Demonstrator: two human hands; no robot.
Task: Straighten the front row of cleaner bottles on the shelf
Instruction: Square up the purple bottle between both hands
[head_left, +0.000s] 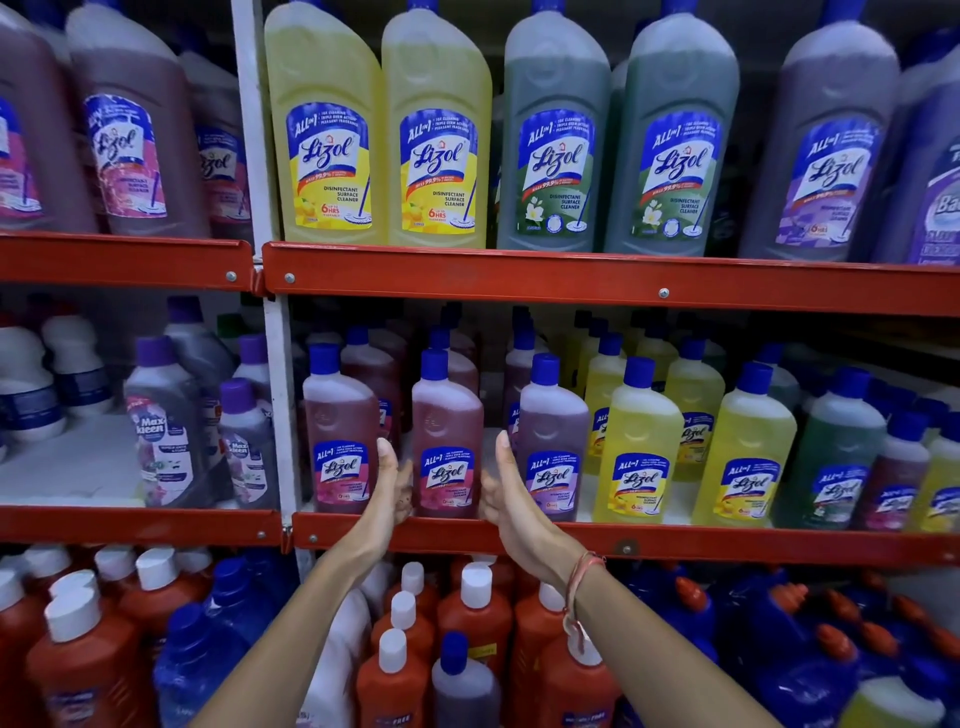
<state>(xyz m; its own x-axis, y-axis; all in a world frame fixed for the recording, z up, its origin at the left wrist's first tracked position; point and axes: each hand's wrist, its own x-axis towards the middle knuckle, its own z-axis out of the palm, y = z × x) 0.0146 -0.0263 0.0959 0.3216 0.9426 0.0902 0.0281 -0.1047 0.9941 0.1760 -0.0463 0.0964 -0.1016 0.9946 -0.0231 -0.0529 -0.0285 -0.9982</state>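
Note:
On the middle shelf (675, 543) a front row of small Lizol cleaner bottles stands upright. My left hand (387, 486) and my right hand (506, 493) clasp the lower sides of a pink-red bottle (448, 421) with a blue cap, thumbs pointing up. To its left stands another pink-red bottle (337, 426). On its right is a purple bottle (553, 441), then two yellow bottles (641, 447) (748, 452) and a green one (836, 457). Gaps separate the first three bottles.
The top shelf holds large yellow (332, 130), green (556, 140) and purple (831, 150) Lizol bottles. A white upright post (278, 415) divides the bays. Max Kleen bottles (161, 426) stand at left. Red and blue bottles (472, 613) crowd the bottom shelf under my arms.

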